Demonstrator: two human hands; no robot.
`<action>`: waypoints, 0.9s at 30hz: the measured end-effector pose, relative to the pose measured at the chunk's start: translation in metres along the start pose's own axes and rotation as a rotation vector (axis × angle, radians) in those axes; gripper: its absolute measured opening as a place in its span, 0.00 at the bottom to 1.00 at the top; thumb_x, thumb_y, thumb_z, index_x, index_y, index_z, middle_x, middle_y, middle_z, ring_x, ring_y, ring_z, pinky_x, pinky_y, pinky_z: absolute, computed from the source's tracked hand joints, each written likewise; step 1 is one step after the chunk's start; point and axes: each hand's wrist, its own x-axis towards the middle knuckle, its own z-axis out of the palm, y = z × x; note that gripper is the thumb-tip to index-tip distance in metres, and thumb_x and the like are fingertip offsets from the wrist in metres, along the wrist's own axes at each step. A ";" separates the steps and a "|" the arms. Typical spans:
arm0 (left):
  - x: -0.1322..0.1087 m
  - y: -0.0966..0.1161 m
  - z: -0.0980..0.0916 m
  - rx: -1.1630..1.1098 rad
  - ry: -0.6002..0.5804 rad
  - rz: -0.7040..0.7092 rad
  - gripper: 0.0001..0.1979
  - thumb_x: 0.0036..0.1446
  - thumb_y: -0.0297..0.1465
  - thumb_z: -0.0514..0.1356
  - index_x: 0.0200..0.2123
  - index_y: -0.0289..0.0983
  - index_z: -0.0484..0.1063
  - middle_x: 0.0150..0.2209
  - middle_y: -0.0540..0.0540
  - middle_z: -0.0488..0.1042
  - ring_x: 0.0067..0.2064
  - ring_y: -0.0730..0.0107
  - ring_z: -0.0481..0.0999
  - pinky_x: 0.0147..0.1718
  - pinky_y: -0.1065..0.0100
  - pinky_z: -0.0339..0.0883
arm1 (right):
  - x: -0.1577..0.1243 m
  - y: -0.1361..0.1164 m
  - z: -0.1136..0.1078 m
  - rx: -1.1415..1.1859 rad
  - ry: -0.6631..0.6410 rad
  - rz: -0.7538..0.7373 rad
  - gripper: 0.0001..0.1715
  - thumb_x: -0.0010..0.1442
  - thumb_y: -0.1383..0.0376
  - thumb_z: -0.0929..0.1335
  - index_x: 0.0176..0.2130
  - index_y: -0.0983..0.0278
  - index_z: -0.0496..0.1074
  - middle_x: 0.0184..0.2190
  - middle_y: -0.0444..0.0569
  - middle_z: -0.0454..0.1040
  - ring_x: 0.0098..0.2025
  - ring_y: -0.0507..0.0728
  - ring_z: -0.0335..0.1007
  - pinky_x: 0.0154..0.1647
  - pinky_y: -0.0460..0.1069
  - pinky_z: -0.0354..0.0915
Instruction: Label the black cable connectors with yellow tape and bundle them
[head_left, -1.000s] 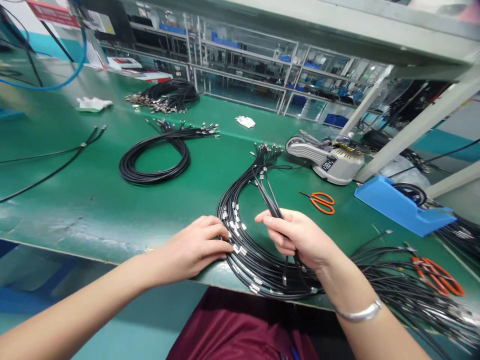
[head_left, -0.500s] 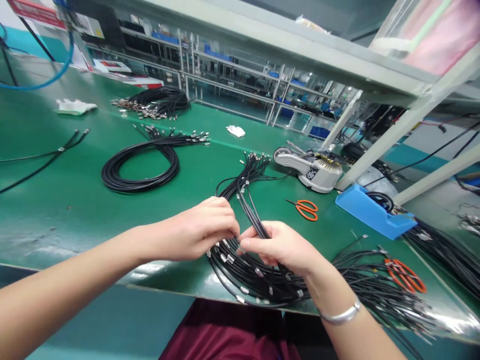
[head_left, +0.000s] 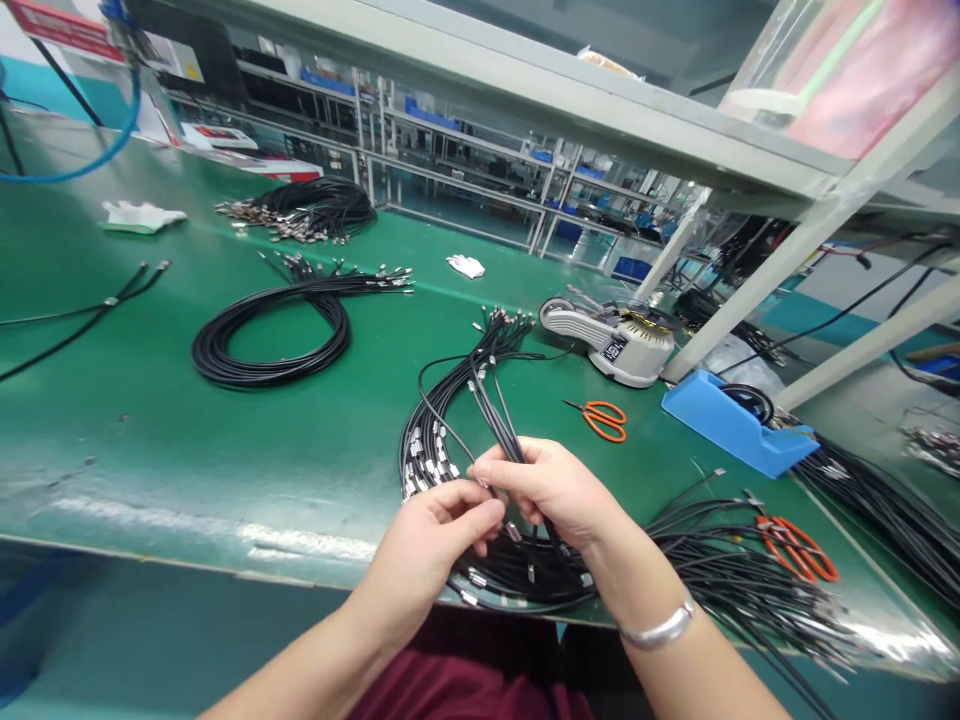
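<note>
Several black cables [head_left: 495, 410] run down into my right hand [head_left: 551, 490], whose fingers are wrapped round them. My left hand [head_left: 446, 525] is just below and left of it, thumb and fingers pinched on a single black cable near the right fingertips. Under both hands lies a curved bundle of black cables [head_left: 427, 430] with silver metal ends and small white tags. Its far end fans out into metal connectors [head_left: 510, 318]. The lower part of the bundle is partly hidden by my hands.
On the green table [head_left: 300, 450] lie a coiled cable bundle [head_left: 270, 375], another cable pile [head_left: 315, 205], white gloves [head_left: 142, 217], orange-handled scissors [head_left: 604, 420], a second orange pair [head_left: 799, 548], a grey tape dispenser [head_left: 619, 340] and a blue holder [head_left: 735, 425]. Loose cables [head_left: 735, 560] spread at right.
My left hand has moved down and toward me, turning its thumb up, and now pinches a cable beside my right hand. My right hand keeps its hold. The view has shifted slightly.
</note>
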 end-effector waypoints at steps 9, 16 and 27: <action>0.000 -0.005 -0.001 0.147 -0.165 -0.162 0.10 0.45 0.36 0.65 0.22 0.35 0.71 0.19 0.53 0.68 0.21 0.75 0.64 0.21 0.74 0.56 | 0.008 0.007 0.005 0.002 0.102 -0.028 0.18 0.52 0.52 0.71 0.28 0.65 0.70 0.10 0.33 0.54 0.13 0.45 0.46 0.13 0.42 0.43; 0.008 0.000 -0.018 0.088 -0.131 -0.151 0.13 0.50 0.37 0.64 0.23 0.33 0.72 0.19 0.51 0.69 0.19 0.76 0.66 0.20 0.74 0.61 | 0.001 -0.003 0.004 -0.210 -0.057 0.031 0.09 0.51 0.62 0.71 0.29 0.66 0.73 0.14 0.36 0.61 0.14 0.45 0.50 0.14 0.42 0.47; 0.042 0.027 -0.032 -0.286 -0.056 -0.100 0.11 0.45 0.30 0.69 0.20 0.31 0.72 0.15 0.55 0.61 0.15 0.84 0.57 0.13 0.79 0.52 | 0.000 -0.002 -0.001 -0.143 -0.107 -0.009 0.14 0.56 0.58 0.68 0.26 0.66 0.71 0.09 0.33 0.53 0.13 0.45 0.45 0.14 0.42 0.45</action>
